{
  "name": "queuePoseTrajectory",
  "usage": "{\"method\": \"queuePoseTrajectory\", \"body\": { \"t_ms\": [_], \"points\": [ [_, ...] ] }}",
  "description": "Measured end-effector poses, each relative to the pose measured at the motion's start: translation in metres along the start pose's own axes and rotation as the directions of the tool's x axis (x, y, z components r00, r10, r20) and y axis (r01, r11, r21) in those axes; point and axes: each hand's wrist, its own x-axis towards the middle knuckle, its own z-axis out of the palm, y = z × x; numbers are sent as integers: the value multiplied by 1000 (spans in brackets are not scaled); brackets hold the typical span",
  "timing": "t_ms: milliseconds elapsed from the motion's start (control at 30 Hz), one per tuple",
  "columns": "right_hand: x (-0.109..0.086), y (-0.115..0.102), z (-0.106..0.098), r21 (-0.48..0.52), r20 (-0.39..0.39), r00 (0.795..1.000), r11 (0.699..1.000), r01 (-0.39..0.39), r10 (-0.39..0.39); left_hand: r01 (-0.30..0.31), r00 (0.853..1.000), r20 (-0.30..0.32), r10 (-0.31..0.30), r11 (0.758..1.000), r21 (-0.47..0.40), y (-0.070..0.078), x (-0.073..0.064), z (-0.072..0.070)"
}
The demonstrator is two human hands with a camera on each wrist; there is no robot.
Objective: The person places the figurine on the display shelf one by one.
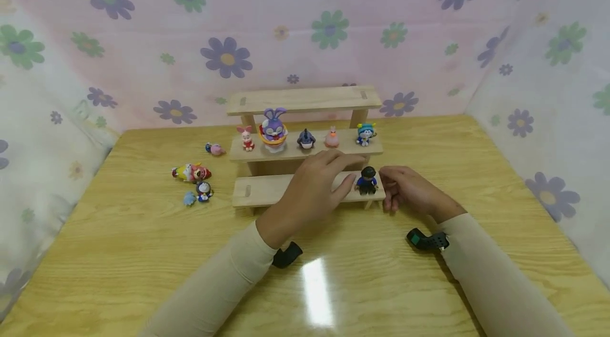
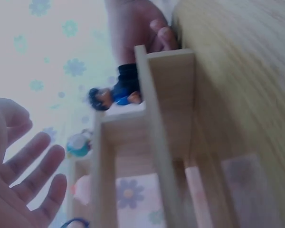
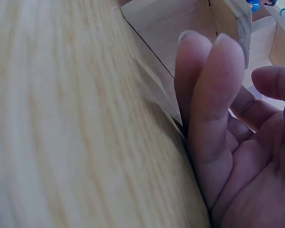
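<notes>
A small toy figure (image 1: pixel 367 182) with black hair, a blue top and dark legs sits at the right end of the lowest tier of a wooden stepped shelf (image 1: pixel 262 188). My left hand (image 1: pixel 314 180) is over that tier, just left of the figure, with nothing in its grasp. In the left wrist view its fingers (image 2: pixel 40 164) are spread and apart from the figure. My right hand (image 1: pixel 414 191) is beside the tier's right end, fingers loosely bent and holding nothing. The right wrist view shows it low by the tabletop, fingertips near the shelf's end.
On the middle tier stand a pink piglet (image 1: pixel 247 138), a purple rabbit in a basket (image 1: pixel 274 130), a grey-blue donkey (image 1: pixel 306 139), a pink figure (image 1: pixel 332 138) and a blue-hatted figure (image 1: pixel 365 135). Several more toys, including a dark-hooded figure (image 1: pixel 204 192), lie left on the wooden table (image 1: pixel 143 252).
</notes>
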Motion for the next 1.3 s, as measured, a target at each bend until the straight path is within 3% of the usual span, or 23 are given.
{"method": "queuePoseTrajectory", "body": {
  "t_ms": [167,300,467,633,800,1000,1200,1300],
  "points": [
    [0,-1,-1,5,-2,1000,1000,0,0,-48,992,-118,44,998,-32,-4,-9,-25],
    [0,-2,-1,-2,-1,1000,1000,-7,7,-96,970,-232,75,992,-80,-13,-14,-45],
    [1,-6,0,-14,-16,1000,1000,-12,12,-126,913,-397,94,991,-55,-30,-14,-68],
    [0,-7,1,-35,-24,999,999,-34,33,-73,847,-530,38,996,-45,-51,-15,-83],
    [1,-6,2,-41,-23,999,998,-46,45,19,792,-608,-52,998,-60,-76,-18,-94],
    [-1,-5,2,-34,-35,999,999,-36,35,198,751,-618,-232,972,-124,-108,-26,-105],
    [0,-2,3,-33,-23,999,999,-32,31,431,733,-500,-462,883,-184,-141,-41,-106],
    [0,-1,3,-31,-34,999,999,-26,25,505,736,-423,-528,845,-176,-153,-47,-104]
  ]
}}
